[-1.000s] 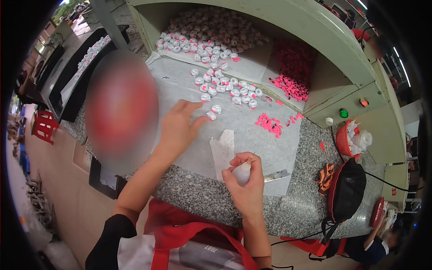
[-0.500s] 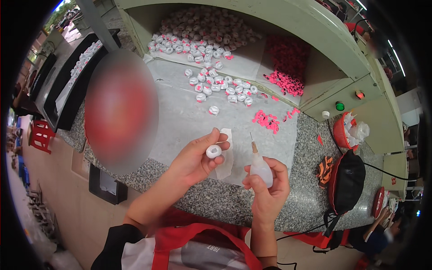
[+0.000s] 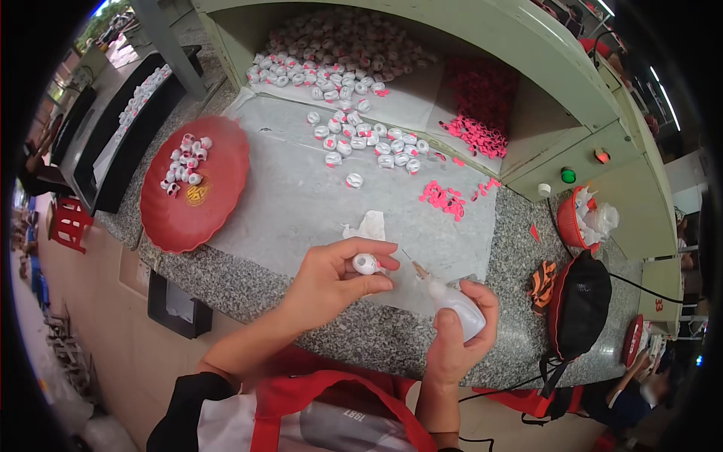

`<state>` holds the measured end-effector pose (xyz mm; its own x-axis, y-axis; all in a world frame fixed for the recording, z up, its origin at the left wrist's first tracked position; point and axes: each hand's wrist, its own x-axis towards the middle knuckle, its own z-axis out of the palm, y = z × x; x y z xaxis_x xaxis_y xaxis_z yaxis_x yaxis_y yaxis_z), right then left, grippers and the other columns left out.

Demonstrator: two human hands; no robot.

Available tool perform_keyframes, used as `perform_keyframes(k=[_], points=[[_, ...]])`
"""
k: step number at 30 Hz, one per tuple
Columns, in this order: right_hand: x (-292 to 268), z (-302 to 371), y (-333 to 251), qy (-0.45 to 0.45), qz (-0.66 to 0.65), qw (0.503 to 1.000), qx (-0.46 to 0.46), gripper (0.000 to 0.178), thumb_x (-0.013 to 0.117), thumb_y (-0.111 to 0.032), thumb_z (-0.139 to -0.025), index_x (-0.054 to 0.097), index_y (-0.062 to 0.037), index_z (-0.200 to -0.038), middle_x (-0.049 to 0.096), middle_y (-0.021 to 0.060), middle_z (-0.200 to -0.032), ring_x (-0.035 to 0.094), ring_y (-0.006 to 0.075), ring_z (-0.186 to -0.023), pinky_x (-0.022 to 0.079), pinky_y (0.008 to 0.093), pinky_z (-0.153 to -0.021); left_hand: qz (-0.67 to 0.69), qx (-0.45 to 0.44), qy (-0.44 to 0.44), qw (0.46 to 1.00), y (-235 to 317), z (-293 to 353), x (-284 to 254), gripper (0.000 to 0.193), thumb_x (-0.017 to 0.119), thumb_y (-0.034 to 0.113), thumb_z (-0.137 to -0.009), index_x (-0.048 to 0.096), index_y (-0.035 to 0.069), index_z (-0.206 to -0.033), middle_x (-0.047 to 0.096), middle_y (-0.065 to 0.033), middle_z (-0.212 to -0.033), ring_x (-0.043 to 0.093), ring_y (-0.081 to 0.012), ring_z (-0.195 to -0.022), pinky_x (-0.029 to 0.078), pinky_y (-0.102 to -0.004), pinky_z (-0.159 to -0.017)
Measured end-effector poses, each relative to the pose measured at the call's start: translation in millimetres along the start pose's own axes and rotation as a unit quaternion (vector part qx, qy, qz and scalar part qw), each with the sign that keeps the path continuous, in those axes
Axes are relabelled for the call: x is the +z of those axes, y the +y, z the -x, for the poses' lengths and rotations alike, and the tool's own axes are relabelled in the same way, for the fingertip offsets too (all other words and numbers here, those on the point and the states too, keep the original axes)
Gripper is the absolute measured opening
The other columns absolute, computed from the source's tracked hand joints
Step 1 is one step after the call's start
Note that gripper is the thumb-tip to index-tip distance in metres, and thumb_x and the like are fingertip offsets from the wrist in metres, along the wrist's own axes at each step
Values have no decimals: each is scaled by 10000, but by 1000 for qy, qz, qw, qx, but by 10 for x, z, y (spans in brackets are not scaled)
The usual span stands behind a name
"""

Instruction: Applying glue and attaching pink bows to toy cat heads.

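Note:
My left hand (image 3: 325, 280) is closed on a small white rounded piece (image 3: 366, 264) with a hole in its end and a bit of pink showing at its right side. My right hand (image 3: 452, 348) grips a clear squeeze bottle (image 3: 462, 310) with a thin needle tip. The bottle tilts to the left, its needle just right of my left fingertips and apart from the white piece. A crumpled scrap of white paper (image 3: 370, 226) lies beyond my left hand. Farther back are loose white pieces (image 3: 369, 140) and small pink flat pieces (image 3: 444, 200) on white sheeting (image 3: 294, 203).
A red plate (image 3: 226, 218) with several white-and-pink pieces stands at the left. Behind the sheeting is a pale green cabinet (image 3: 482, 22) holding heaps of white and pink pieces. At the right are a red basket (image 3: 570, 226), a black bag (image 3: 587, 305) and a cable.
My left hand has turned, bringing its fingers and the white piece round to the right. The bottle has tipped from nearly upright to leaning left and shifted slightly right and nearer.

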<state>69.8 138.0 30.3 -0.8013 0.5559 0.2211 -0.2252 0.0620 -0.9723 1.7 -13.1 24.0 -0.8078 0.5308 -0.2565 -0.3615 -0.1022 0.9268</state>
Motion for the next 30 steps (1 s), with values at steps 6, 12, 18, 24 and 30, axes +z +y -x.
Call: perform_keyframes(k=[6, 12, 18, 24, 30], points=[[-158, -6, -21, 22, -25, 999, 36, 346, 632, -156, -679, 494, 12, -948, 492, 40, -783, 446, 72, -546, 360, 187, -483, 107, -16, -40, 993, -29, -85, 119, 367, 533, 28, -815, 462, -7, -1173, 527, -112, -1067, 540, -193, -987, 450, -289, -843], [-202, -4, -3, 3, -5, 999, 33, 339, 632, -162, -680, 497, 8, -939, 495, 33, -753, 446, 72, -541, 360, 188, -481, 247, -27, -37, 968, -90, -165, 41, 339, 534, 43, -820, 474, -36, -1143, 537, -130, -1075, 511, -245, -1049, 428, -302, -877], [-150, -14, -33, 11, -17, 999, 47, 351, 648, -189, -682, 501, 9, -932, 502, 40, -767, 469, 87, -586, 382, 197, -533, 317, -19, -62, 946, -149, -105, 2, 363, 588, 63, -771, 502, -37, -1109, 531, -176, -1099, 539, -282, -1000, 426, -369, -891], [-35, 49, -154, -22, 13, 1000, 4, 294, 626, -167, -700, 518, 12, -907, 521, 69, -813, 501, 139, -732, 409, 242, -665, 27, 181, 35, 982, -145, -43, 1, 322, 558, -114, -725, 534, -56, -1041, 513, -176, -1073, 569, -250, -930, 497, -325, -788], [-20, 129, -105, -94, 134, 981, -108, 225, 584, -105, -722, 521, 21, -898, 536, 79, -823, 504, 125, -711, 408, 224, -622, -20, 258, 84, 962, -157, -10, -6, 297, 545, -146, -725, 519, -67, -1010, 499, -161, -1065, 563, -222, -935, 502, -299, -783]])
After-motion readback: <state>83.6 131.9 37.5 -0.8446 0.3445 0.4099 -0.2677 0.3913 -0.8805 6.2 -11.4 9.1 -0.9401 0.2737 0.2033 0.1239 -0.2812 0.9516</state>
